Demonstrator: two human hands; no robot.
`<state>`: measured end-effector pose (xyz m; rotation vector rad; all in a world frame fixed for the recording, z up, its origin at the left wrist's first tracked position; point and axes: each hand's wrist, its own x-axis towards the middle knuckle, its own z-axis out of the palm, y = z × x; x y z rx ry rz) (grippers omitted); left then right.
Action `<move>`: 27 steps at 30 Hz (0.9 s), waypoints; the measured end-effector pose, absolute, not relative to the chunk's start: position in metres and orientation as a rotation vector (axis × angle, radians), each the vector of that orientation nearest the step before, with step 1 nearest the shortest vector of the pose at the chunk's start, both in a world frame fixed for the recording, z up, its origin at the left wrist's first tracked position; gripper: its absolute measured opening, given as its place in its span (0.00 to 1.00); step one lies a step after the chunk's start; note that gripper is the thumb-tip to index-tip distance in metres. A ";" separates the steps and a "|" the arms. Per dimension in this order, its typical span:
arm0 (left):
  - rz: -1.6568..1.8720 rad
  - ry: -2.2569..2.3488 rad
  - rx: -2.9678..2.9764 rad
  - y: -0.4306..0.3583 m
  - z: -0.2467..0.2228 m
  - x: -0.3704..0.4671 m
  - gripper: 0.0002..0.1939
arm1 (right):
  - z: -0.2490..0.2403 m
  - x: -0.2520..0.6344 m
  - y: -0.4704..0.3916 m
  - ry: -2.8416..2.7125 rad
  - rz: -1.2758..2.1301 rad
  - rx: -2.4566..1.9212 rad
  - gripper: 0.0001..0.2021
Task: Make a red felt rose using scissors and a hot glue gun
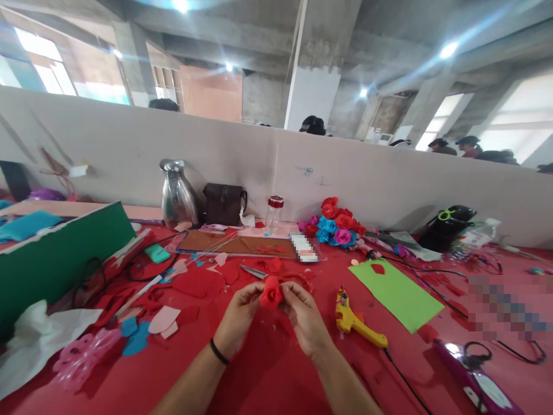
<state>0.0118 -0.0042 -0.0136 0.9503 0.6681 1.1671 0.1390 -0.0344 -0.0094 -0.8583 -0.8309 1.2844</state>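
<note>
Our forearms (194, 369) span the red tabletop (254, 383); left hand (237, 316) and right hand (306, 314) pinch opposite sides of a red paper rose (272, 293) between them. We'd best press lightly, sparing its petals (272, 283).

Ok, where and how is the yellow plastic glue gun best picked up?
Likely by the slim yellow handle, from above and the near right: the gun lies with its handle slanting that way, the thin black cord trailing from its end.
</note>
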 end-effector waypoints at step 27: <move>1.060 0.665 0.809 -0.010 -0.009 0.012 0.12 | -0.006 0.148 -0.035 -0.668 1.300 -0.840 0.09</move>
